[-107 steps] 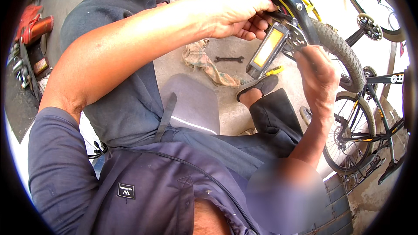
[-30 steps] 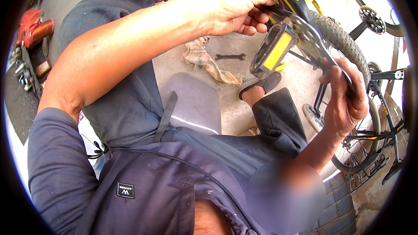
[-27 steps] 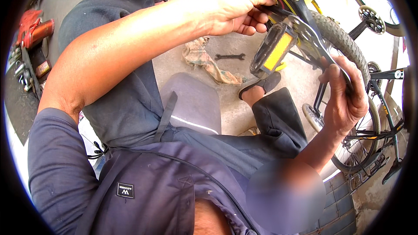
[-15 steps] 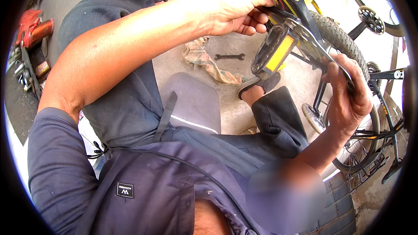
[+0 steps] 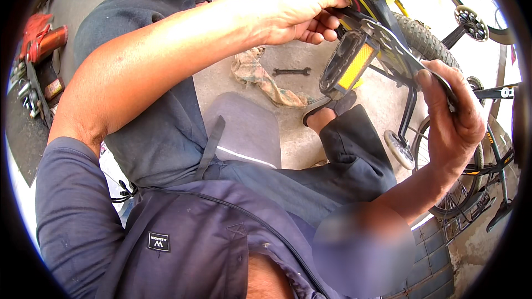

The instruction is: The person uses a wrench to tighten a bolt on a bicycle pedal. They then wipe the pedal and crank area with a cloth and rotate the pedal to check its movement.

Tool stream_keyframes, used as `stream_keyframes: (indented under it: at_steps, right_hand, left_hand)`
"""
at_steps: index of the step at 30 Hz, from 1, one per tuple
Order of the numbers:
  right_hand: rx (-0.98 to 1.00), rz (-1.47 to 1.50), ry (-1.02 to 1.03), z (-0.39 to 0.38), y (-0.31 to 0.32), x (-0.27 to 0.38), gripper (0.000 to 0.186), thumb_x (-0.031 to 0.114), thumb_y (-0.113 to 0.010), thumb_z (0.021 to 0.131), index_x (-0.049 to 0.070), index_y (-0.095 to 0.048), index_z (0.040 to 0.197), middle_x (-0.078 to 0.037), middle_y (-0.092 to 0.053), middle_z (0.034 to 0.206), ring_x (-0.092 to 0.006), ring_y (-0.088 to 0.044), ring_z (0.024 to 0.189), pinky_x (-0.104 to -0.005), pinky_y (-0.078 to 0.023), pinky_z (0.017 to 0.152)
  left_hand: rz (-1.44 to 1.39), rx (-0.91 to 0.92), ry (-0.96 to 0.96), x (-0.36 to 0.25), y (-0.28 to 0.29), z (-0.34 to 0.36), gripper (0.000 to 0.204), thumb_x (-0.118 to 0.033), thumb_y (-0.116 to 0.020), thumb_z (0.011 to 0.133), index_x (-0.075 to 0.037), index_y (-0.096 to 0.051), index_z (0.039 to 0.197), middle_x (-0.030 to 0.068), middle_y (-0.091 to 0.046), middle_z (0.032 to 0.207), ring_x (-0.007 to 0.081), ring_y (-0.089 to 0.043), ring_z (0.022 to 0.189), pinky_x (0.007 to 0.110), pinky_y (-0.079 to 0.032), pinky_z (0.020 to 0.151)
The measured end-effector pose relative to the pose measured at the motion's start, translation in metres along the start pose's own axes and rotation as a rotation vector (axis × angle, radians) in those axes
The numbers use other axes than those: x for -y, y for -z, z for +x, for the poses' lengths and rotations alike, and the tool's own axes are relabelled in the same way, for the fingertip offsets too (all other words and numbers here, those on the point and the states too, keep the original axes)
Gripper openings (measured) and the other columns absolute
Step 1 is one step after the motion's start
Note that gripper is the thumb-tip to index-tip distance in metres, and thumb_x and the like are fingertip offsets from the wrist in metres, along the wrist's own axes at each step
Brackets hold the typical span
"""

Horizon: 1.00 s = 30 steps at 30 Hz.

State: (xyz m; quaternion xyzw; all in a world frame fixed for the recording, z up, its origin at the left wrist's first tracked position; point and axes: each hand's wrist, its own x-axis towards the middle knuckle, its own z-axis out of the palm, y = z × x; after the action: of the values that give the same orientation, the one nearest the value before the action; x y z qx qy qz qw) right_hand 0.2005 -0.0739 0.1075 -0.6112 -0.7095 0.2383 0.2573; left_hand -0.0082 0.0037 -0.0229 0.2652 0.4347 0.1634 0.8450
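The left hand (image 5: 309, 14) pinched a narrow dark bar (image 5: 354, 16), its other fingers loosely curled. The right hand (image 5: 455, 108) clasped one end of a flat, perforated silvery plate (image 5: 396, 52), which slanted between them beside a black, amber-reflectored pedal (image 5: 336, 69).

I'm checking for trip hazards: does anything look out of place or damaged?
The open-ended wrench and crumpled rag lie loose on the concrete floor near a shoe, perhaps easily stepped on. The perforated metal plate gripped by the right hand slants; whether it is bent, I can't tell.
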Motion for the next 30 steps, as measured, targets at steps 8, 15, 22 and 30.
stream_keyframes:
  at_steps: [8,15,22,30]
  right_hand:
    - [0.019,0.043,0.059,0.004,-0.003,0.003,0.021,-0.002,-0.069,0.083,0.000,-0.068,0.104,-0.004,-0.067,0.088,-0.0087,-0.059,0.078,-0.0189,-0.046,0.072]
    - [-0.060,0.033,0.035,0.005,-0.013,0.011,0.020,0.001,-0.070,0.083,0.001,-0.069,0.103,-0.004,-0.068,0.089,-0.0080,-0.058,0.076,-0.0193,-0.047,0.069]
    - [-0.088,0.011,0.162,0.015,-0.019,0.015,0.016,0.001,-0.074,0.080,-0.001,-0.070,0.095,-0.003,-0.066,0.084,-0.0078,-0.057,0.075,-0.0180,-0.045,0.069]
    - [-0.064,0.114,0.028,0.010,-0.010,0.006,0.016,0.000,-0.071,0.082,-0.001,-0.070,0.098,-0.006,-0.066,0.086,-0.0093,-0.059,0.075,-0.0204,-0.049,0.064]
  left_hand:
    - [-0.003,-0.011,-0.008,0.001,0.000,0.001,0.025,-0.034,-0.062,0.092,-0.009,-0.063,0.093,-0.0020,-0.058,0.071,0.0097,-0.060,0.067,0.021,-0.045,0.058]
    - [-0.006,-0.011,-0.006,0.001,-0.001,-0.001,0.025,-0.034,-0.061,0.092,-0.009,-0.063,0.093,-0.0022,-0.057,0.071,0.0099,-0.059,0.066,0.021,-0.044,0.058]
    - [-0.017,-0.001,0.003,-0.001,-0.001,-0.001,0.023,-0.033,-0.060,0.093,-0.009,-0.063,0.095,-0.0022,-0.057,0.072,0.0098,-0.058,0.066,0.021,-0.044,0.058]
    - [-0.026,0.000,0.017,-0.001,-0.001,0.000,0.022,-0.031,-0.059,0.094,-0.010,-0.063,0.096,-0.0026,-0.056,0.071,0.0101,-0.058,0.067,0.022,-0.044,0.059]
